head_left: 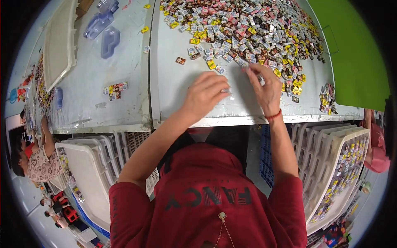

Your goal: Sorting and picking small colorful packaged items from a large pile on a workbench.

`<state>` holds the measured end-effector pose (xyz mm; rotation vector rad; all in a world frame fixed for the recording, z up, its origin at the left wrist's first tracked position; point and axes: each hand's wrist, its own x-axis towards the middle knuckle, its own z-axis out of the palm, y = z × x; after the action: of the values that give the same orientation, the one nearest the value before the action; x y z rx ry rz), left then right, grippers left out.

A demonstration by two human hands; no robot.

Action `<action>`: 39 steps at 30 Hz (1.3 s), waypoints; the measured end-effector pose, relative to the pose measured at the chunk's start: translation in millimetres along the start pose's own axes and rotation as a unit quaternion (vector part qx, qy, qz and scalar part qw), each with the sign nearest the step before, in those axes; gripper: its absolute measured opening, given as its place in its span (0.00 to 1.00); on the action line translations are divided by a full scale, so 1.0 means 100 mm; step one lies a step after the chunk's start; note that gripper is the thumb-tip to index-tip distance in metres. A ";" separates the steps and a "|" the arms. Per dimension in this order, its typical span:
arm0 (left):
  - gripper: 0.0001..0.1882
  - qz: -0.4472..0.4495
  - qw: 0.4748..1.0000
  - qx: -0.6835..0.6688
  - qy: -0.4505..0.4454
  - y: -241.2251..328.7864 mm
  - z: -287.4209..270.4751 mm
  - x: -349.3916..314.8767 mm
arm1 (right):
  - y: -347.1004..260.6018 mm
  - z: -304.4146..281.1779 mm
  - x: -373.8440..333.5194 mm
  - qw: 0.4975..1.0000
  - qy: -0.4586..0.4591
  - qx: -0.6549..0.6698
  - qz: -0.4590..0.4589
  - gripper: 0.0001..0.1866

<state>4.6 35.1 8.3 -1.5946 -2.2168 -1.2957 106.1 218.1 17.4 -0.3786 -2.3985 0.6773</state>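
Observation:
A large heap of tiny printed boxes (244, 31) in white, brown, pink and yellow covers the far part of the table before me. My left hand (202, 97) hovers near the table's front edge, palm down with its fingers bent together. A small whitish box (226, 90) shows at its fingertips. At the near rim of the heap, my right hand (266, 89) is closed, thumb toward the fingers, around a small pale box (260, 77) that is partly hidden. Between the hands and the heap lie several loose boxes, among them a white one (220, 69) and a brown one (180, 60).
On the left table lie a small group of boxes (115, 90), clear bluish plastic trays (110, 42) and a white tray (60, 41). Stacked white trays stand below at left (84, 165) and right (331, 173). A green panel (351, 53) borders the right side. Other people (39, 165) sit nearby.

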 end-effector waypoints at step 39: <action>0.12 0.070 0.993 0.003 -0.090 -0.20 0.01 -0.23 | -0.34 0.06 -0.50 0.998 -0.007 -0.017 -0.065 0.14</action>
<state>-0.8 17.6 -16.3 -1.8956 -2.1555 -1.1500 137.3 167.3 8.1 -0.2291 -2.4269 0.5826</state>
